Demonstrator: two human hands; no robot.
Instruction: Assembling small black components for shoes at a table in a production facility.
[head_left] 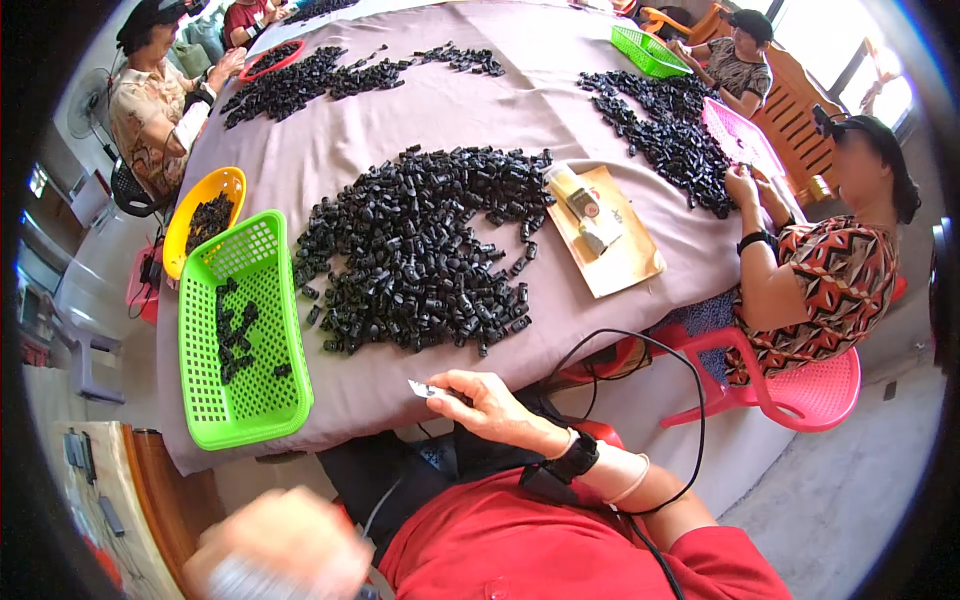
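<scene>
My right hand [495, 412] is just off the table's near edge, its thumb and fingers closed on a small pale blade-like tool [424, 389] that sticks out past the fingertips. My left hand [285, 545] is low at the left, smeared by motion, so its fingers cannot be read. Ahead of both hands lies a big heap of small black plastic parts [430, 250]. To its left stands a bright green perforated basket [292, 350] holding a few black parts.
A yellow bowl [172, 232] with dark scraps is behind the basket. A tan folder [630, 265] carries small containers, right of the heap. A black cable [700, 420] loops beside my right arm. Co-workers [830, 270] sit around the cloth-covered table [540, 120] with more black parts.
</scene>
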